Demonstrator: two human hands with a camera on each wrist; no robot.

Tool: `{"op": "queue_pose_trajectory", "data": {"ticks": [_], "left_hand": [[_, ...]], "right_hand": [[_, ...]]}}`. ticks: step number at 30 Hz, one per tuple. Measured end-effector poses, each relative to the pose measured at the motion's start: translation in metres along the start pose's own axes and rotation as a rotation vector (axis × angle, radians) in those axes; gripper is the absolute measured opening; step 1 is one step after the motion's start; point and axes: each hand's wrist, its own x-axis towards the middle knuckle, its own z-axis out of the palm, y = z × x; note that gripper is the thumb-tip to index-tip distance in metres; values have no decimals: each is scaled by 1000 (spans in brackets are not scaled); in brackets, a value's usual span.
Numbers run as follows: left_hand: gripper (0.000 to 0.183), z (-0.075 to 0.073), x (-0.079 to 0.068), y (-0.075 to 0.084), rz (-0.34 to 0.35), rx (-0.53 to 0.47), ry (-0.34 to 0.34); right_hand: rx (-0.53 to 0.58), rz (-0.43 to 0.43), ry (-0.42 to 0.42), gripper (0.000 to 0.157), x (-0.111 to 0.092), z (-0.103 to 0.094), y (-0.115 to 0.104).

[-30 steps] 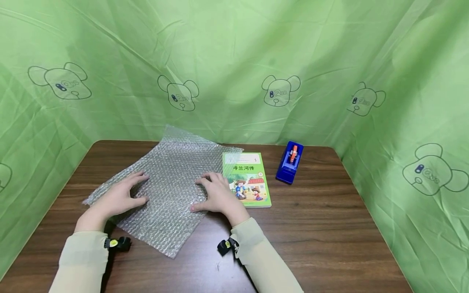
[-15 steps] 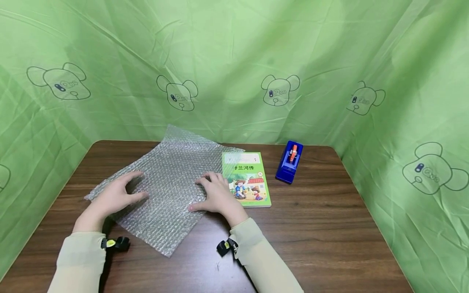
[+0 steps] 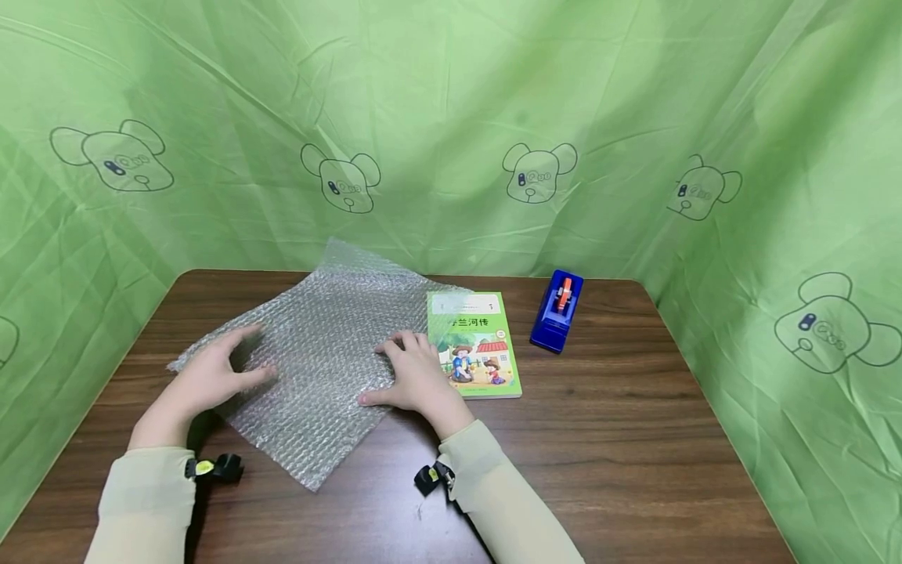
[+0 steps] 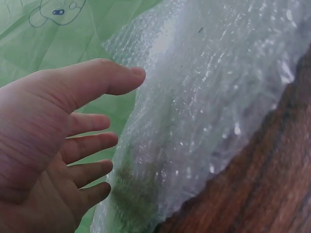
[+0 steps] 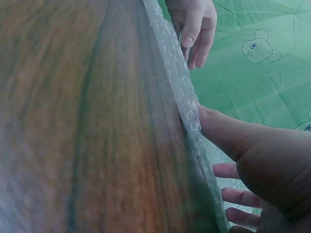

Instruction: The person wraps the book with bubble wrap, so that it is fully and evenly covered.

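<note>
Dark wood-grain table, its back corners rounded, enclosed at the far edge and both sides by green cloth.

Nearest: two pale sleeves, one per arm, with a small black device at each wrist, yellow mark on it.

Left hand: over the left part of the bubble wrap, thumb and fingers well apart, nothing gripped. Its own wrist view shows the palm side, all the fingers extended and the clear sheet just beside; contact cannot be told.

Right hand: at the sheet's right side, thumb apart from the slightly bent fingers, no grip on anything. Thumb tip lies at the wrap's near right edge; whether it presses, cannot tell.

Bubble wrap: single sheet, spread out askew, one corner toward the person, far corner showing against the cloth. Right corner overlaps the top left of a green paperback, cover up: Chinese title, two figures in hats, red-roofed house.

Right of the book, apart from it: blue tape dispenser, orange piece in its cradle.

Beyond: outlined bear heads printed across the cloth.
</note>
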Motion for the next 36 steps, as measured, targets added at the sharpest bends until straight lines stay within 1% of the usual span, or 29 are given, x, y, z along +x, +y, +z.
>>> {"op": "queue_pose_trajectory", "data": {"ticks": [6, 12, 17, 20, 24, 27, 32, 36], "left_hand": [[103, 4, 0, -7, 28, 4, -44], [105, 6, -1, -12, 42, -25, -43], [103, 7, -1, -16, 59, -50, -34], [103, 8, -1, -18, 62, -52, -33], [104, 8, -1, -21, 57, -53, -38], [104, 8, -1, -21, 53, -45, -39], [104, 8, -1, -18, 43, -46, -46], [105, 8, -2, -17, 44, -49, -48]], "right_hand": [[-15, 12, -9, 97, 0, 1, -2], [-8, 13, -14, 97, 0, 0, -2], [35, -20, -22, 87, -2, -5, 1], [88, -48, -41, 79, -6, -11, 6], [212, -87, -68, 78, -14, -21, 16], [281, -127, -63, 80, -21, -31, 28], [318, -178, 1, 77, -32, -53, 53], [382, -162, 52, 74, -42, -72, 71]]}}
